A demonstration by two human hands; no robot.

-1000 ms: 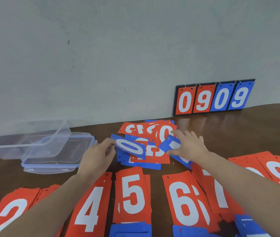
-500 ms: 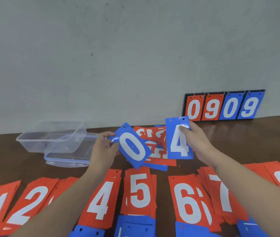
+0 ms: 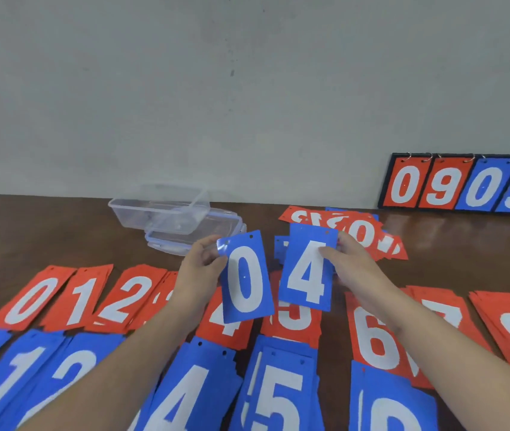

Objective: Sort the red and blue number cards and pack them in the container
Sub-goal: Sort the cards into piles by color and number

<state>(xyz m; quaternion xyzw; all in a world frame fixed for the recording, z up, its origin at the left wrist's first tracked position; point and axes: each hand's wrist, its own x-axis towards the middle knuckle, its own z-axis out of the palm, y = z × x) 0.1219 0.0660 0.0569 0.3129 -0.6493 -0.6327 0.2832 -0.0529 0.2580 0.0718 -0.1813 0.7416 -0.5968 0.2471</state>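
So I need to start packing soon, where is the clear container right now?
In the head view, the clear container sits empty at the table's far edge, left of centre by the wall, resting on its lid, just beyond the left hand.

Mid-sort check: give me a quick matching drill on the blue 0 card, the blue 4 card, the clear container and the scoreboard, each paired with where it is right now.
Things:
1. blue 0 card
2. blue 4 card
3. clear container
4. scoreboard

Places:
A. leaning against the wall, far right
B. held up by the right hand
C. on the table, far left of centre, sitting partly on its lid
D. held up by the left hand

Pairs: 1-D, 2-B, 3-C, 4-A
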